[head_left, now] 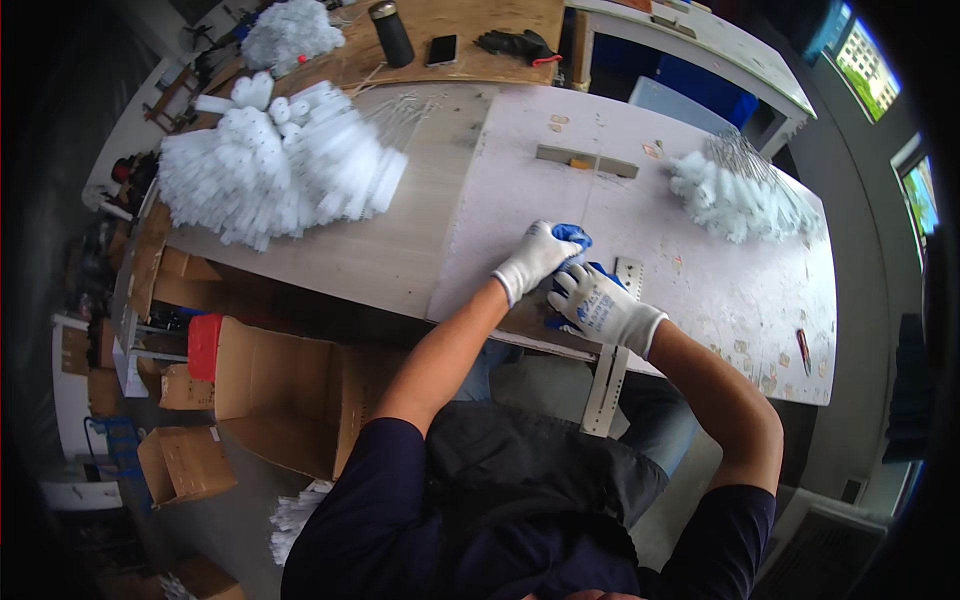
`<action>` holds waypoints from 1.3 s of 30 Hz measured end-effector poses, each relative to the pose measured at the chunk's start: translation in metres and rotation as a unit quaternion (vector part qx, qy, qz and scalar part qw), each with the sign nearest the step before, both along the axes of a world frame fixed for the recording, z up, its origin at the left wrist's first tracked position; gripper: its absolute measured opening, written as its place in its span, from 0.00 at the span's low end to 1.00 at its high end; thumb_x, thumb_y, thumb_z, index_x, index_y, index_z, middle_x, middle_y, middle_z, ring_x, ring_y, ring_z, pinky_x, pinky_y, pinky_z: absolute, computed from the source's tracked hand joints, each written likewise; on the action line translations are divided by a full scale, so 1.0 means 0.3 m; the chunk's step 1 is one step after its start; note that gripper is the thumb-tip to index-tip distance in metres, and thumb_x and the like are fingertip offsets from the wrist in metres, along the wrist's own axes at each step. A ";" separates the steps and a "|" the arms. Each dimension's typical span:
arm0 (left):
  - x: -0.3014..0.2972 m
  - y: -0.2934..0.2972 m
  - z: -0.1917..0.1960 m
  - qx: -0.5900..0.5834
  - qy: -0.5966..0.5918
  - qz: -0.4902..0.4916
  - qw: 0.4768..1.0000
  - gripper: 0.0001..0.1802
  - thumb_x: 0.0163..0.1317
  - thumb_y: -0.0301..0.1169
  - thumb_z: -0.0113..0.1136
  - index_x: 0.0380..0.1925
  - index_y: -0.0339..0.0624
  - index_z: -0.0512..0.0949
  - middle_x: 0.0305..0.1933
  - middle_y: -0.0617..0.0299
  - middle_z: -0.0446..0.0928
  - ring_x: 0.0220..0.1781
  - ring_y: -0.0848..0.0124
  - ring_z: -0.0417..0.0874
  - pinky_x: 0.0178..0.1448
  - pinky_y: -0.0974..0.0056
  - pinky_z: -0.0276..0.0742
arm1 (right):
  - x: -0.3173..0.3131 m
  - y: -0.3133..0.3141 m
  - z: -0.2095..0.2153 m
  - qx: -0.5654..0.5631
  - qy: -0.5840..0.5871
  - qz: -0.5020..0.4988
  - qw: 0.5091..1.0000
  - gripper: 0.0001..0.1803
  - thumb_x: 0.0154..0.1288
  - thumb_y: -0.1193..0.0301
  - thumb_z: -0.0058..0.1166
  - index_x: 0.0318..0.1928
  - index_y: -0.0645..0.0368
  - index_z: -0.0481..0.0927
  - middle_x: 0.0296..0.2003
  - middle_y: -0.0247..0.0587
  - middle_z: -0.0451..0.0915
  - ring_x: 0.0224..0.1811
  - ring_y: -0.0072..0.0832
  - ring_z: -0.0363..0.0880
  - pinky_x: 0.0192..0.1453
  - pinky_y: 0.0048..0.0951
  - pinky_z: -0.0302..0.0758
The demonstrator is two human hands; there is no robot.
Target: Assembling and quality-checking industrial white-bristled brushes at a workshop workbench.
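My left hand (537,258) wears a white glove with a blue palm. Its fingers are closed, close to the table's front edge. Just right of it and touching or nearly so is my right hand (597,303), gloved alike, with its fingers curled inward. What they hold is hidden by the gloves. A faint thin line like a wire (592,195) runs up from the hands toward a flat metal bar (610,166). Under my right hand passes a perforated metal strip (604,390), which overhangs the table edge toward my lap.
A big heap of white bristle brushes (270,165) covers the table's left; a smaller brush bundle (740,195) lies right. A red tool (803,350) rests near the right edge. Behind are a black bottle (391,35), phone (442,50) and dark glove (515,44). Cardboard boxes (280,400) stand below left.
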State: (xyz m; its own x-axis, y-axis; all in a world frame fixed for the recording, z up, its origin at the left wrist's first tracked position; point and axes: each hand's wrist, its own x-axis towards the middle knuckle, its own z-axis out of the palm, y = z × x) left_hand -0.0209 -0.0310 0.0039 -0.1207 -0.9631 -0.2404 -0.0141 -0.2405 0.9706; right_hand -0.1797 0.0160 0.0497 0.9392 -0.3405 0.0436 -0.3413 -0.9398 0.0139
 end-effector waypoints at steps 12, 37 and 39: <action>-0.062 0.009 0.039 -0.023 -0.200 -0.053 0.978 0.18 0.53 0.36 0.65 0.41 0.37 0.84 0.42 0.43 0.84 0.45 0.53 0.86 0.52 0.57 0.79 | -0.022 0.036 0.004 -0.006 0.011 -0.003 1.000 0.15 0.63 0.60 0.53 0.40 0.59 0.80 0.40 0.49 0.76 0.45 0.44 0.75 0.49 0.43 0.72; -0.170 0.688 -0.099 0.042 0.081 0.004 0.996 0.20 0.72 0.43 0.52 0.54 0.40 0.75 0.45 0.63 0.81 0.43 0.76 0.80 0.47 0.69 0.76 | 0.093 0.211 -0.010 0.128 0.062 -0.388 0.911 0.17 0.69 0.59 0.47 0.37 0.61 0.81 0.32 0.53 0.84 0.37 0.47 0.85 0.42 0.44 0.79; -0.198 0.672 -0.112 0.180 0.338 -0.033 0.923 0.19 0.75 0.41 0.46 0.57 0.41 0.72 0.52 0.60 0.78 0.49 0.76 0.78 0.55 0.69 0.74 | 0.101 0.223 -0.009 0.128 0.051 -0.401 0.906 0.19 0.70 0.59 0.45 0.37 0.62 0.81 0.33 0.55 0.84 0.37 0.49 0.84 0.43 0.46 0.78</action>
State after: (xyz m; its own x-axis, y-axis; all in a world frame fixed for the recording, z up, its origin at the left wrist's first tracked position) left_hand -0.0804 0.1706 -0.0296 -0.4164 -0.8211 -0.3905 0.5399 -0.5689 0.6204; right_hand -0.1493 0.0831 0.0470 0.3806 -0.9015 -0.2062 -0.9246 -0.3675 -0.0999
